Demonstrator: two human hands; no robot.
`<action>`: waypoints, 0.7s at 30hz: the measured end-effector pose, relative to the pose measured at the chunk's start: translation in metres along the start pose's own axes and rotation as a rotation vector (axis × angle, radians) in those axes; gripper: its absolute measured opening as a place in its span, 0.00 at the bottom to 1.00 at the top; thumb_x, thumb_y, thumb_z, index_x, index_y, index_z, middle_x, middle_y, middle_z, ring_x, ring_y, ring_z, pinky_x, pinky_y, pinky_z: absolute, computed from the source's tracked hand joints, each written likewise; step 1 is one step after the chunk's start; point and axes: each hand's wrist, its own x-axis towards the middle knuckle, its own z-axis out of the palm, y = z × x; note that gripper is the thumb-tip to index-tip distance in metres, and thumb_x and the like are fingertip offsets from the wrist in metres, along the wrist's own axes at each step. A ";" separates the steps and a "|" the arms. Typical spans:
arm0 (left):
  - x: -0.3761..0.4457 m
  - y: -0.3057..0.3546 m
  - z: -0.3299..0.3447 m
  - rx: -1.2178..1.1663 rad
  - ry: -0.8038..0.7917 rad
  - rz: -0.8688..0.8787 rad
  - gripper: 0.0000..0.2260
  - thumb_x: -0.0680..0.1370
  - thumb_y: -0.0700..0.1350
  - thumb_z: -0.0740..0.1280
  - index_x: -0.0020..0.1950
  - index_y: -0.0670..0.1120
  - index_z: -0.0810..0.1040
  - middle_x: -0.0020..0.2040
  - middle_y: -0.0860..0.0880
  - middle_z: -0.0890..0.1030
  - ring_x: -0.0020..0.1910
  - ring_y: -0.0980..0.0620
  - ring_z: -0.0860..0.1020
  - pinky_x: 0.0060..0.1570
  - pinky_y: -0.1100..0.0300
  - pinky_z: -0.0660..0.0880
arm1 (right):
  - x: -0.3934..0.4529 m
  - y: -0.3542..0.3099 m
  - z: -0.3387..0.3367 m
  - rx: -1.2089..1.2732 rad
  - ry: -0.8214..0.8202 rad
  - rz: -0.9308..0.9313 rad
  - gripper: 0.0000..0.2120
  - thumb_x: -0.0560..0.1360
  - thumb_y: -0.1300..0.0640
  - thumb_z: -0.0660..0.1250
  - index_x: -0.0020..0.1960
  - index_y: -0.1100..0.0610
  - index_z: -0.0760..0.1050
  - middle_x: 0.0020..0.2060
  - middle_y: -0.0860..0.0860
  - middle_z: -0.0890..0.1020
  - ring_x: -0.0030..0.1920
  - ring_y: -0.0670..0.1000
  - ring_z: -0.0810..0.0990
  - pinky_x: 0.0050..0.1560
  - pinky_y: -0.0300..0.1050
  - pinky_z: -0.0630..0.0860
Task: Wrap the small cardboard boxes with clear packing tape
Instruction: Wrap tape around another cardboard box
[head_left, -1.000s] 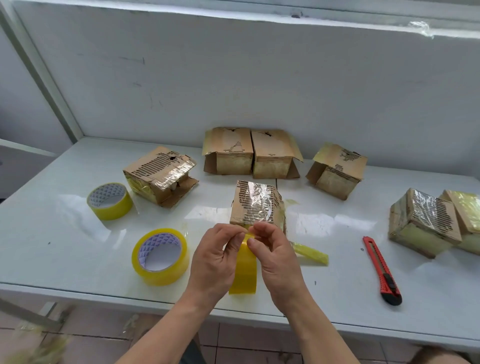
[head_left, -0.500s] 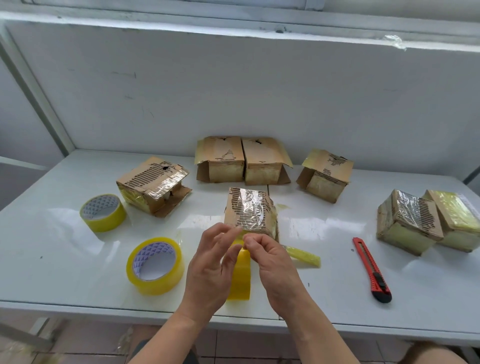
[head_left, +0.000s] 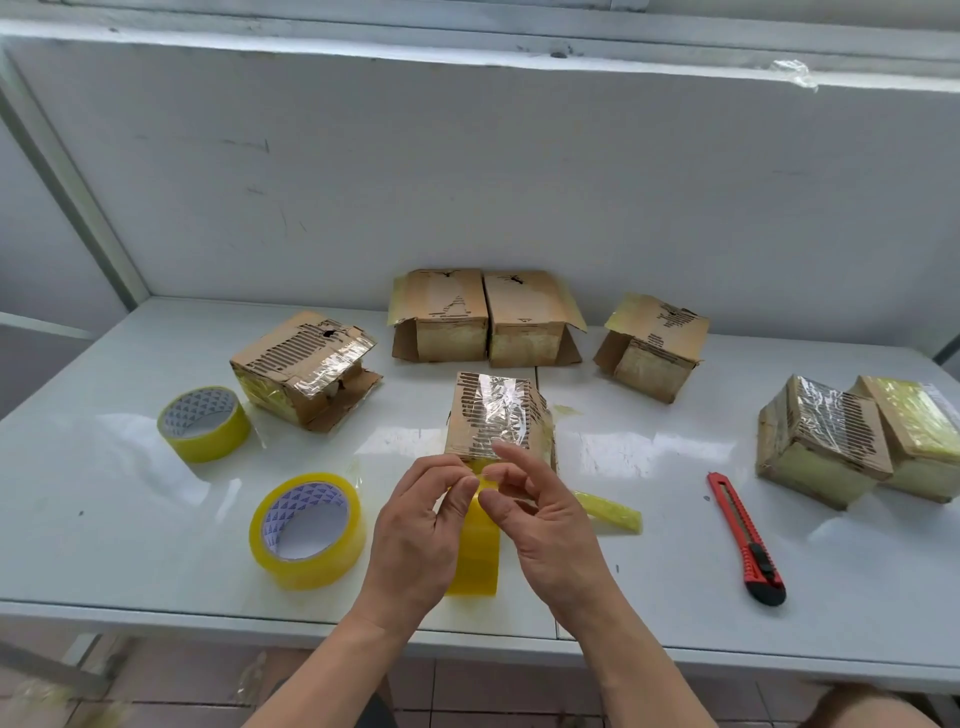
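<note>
- Centre box: small cardboard box, top already glazed with clear tape, upright on the white table; taken as landmark for all entries below. Same spot as a second ago.
- Tape roll in hand: yellow-tinted clear packing tape, on edge, just in front of the centre box, between the two hands. Lower rim at the table; whether touching it cannot be told.
- Left hand: in front of the centre box, left of the held roll; thumb and forefinger pinching at the roll's top edge. Grip unchanged from a second ago.
- Right hand: in front of the centre box, right of the held roll; thumb and one finger pinching a thin film of tape at the roll's top, forefinger now lifted and fanned out toward the box's front edge. Earlier, fingers bunched close together.
- Two spare tape rolls: lying flat, left of the centre box. Unmoved.
- Torn box: left and behind.
- Three open-flapped boxes: behind, near the wall.
- Two wrapped boxes: well right, touching one another.
- Red utility knife: right, between centre box and wrapped pair.
- Loose tape scrap: just right of the right hand.
</note>
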 end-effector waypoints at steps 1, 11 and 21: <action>0.000 0.001 0.000 0.002 0.005 -0.015 0.13 0.80 0.55 0.64 0.50 0.48 0.83 0.52 0.62 0.78 0.54 0.58 0.78 0.52 0.70 0.74 | 0.001 0.000 0.001 -0.019 0.028 -0.008 0.11 0.75 0.60 0.73 0.55 0.47 0.83 0.48 0.49 0.84 0.49 0.46 0.82 0.53 0.37 0.79; -0.008 0.031 -0.004 0.057 -0.120 -0.483 0.21 0.77 0.65 0.60 0.63 0.56 0.76 0.40 0.56 0.76 0.38 0.62 0.76 0.35 0.69 0.69 | 0.010 0.003 0.014 0.022 0.128 0.103 0.07 0.78 0.58 0.72 0.45 0.48 0.85 0.47 0.47 0.86 0.53 0.51 0.84 0.53 0.45 0.81; -0.004 0.020 -0.012 0.810 -0.237 -0.236 0.25 0.82 0.59 0.59 0.77 0.52 0.65 0.65 0.53 0.77 0.62 0.50 0.77 0.54 0.55 0.73 | 0.024 0.026 -0.013 -0.145 0.533 -0.035 0.09 0.83 0.54 0.62 0.47 0.46 0.78 0.41 0.44 0.83 0.47 0.50 0.81 0.50 0.42 0.77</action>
